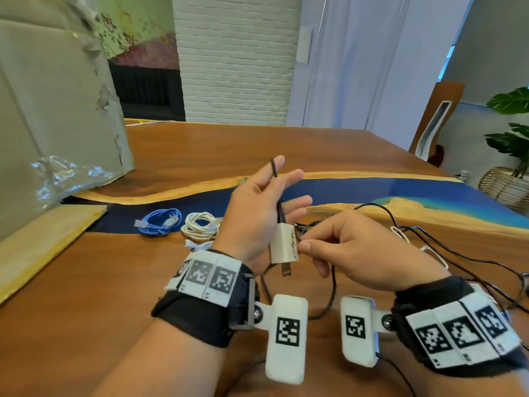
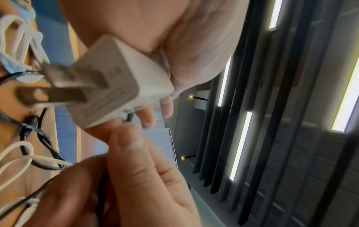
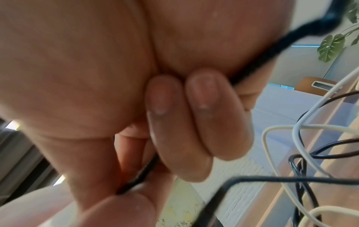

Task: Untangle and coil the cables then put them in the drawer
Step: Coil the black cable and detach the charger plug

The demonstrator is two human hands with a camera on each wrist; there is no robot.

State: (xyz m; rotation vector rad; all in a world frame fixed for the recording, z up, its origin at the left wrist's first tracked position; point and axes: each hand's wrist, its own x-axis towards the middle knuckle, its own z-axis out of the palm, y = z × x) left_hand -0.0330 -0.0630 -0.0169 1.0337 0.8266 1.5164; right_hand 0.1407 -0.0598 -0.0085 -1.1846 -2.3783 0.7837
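The step in hand looks like coiling the black cable (image 1: 332,285), the one plugged into a white plug adapter (image 1: 284,244). The left hand (image 1: 257,216) is raised above the near middle of the bench (image 1: 286,147), palm turned inward, fingers straight and spread. The adapter rests against that palm with its prongs pointing down, and a strand of the cable runs up the palm and loops over the index finger. The grip of the right hand (image 1: 352,250) is pressed together: thumb and forefinger pinch the black cable just beside the adapter, the other fingers curled under, as the right wrist view confirms.

The next move probably calls for carrying the pinched strand round the spread left fingers in even turns while the slack feeds up from the bench, keeping the adapter from slipping out of the open palm.

The remainder of the black cable trails toward the right edge of the bench, where it crosses a loose white cable (image 1: 400,233); that crossing is likely to snag as slack is drawn in and may need freeing first. Left of the hands, a coiled blue network cable (image 1: 160,222) and a coiled white cable (image 1: 200,224) lie side by side, apparently finished. A cardboard box (image 1: 54,110) with clear plastic wrap stands at the far left corner. No drawer can be seen in these views.
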